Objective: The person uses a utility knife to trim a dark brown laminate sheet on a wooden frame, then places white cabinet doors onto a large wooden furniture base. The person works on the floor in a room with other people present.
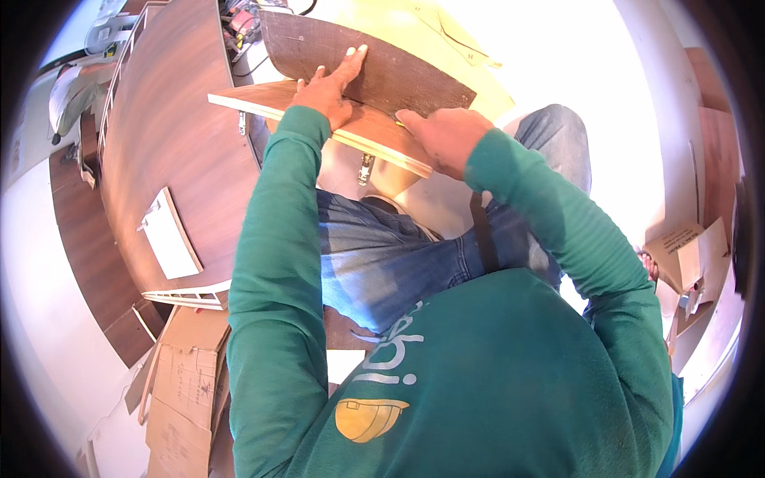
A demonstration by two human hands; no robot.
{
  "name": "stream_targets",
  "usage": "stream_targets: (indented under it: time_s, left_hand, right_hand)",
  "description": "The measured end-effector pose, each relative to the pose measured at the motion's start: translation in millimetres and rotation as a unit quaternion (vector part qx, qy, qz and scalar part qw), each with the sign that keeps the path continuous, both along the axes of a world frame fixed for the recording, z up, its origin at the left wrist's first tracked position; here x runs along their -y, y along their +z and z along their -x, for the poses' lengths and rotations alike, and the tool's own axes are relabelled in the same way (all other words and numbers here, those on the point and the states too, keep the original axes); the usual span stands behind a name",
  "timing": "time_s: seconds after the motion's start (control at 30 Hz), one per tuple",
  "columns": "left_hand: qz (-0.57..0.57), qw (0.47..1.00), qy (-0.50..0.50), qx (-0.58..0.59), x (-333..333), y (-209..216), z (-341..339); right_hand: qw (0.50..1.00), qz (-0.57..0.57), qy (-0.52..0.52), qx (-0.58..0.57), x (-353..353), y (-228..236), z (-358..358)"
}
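Note:
My left hand lies with its fingers spread over two wooden boards, pressing where they meet. One is a dark brown board, its edges bent by the lens. The other is a reddish-brown board with a pale cut edge, lying across above my knees. At the right end of that board my right hand is closed, thumb toward the seam between the boards. A small yellow-green bit shows by the thumb; what the fist holds is mostly hidden. Below the boards stands a dark patterned tube.
A large brown panel fills the left side, with a small white-faced board on it. Flattened cardboard lies at lower left. An open cardboard box stands at right. Tools sit beyond the boards. Another person bends at upper left.

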State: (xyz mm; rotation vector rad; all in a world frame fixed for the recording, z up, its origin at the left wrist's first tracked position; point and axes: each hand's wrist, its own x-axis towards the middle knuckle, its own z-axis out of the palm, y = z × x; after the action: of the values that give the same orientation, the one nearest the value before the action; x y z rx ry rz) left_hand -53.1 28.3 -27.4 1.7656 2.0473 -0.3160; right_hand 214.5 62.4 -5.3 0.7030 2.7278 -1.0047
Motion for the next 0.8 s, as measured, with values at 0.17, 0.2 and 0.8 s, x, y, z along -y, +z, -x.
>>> stream_targets:
  time_s: [0.17,0.2,0.8]
  left_hand:
    - [-0.019,0.999,0.005,-0.026,-5.0,11.8,-4.9]
    - [-0.016,1.000,0.016,-0.017,-6.3,12.1,-5.6]
    - [-0.037,0.988,0.067,0.133,1.1,32.4,3.0]
  right_hand:
    - [0.991,0.059,-0.033,-0.112,-8.6,-62.7,60.6]
    - [0.989,0.101,-0.040,-0.097,-12.1,-60.1,69.7]
    - [0.990,0.101,0.096,0.015,-38.1,-136.9,194.2]
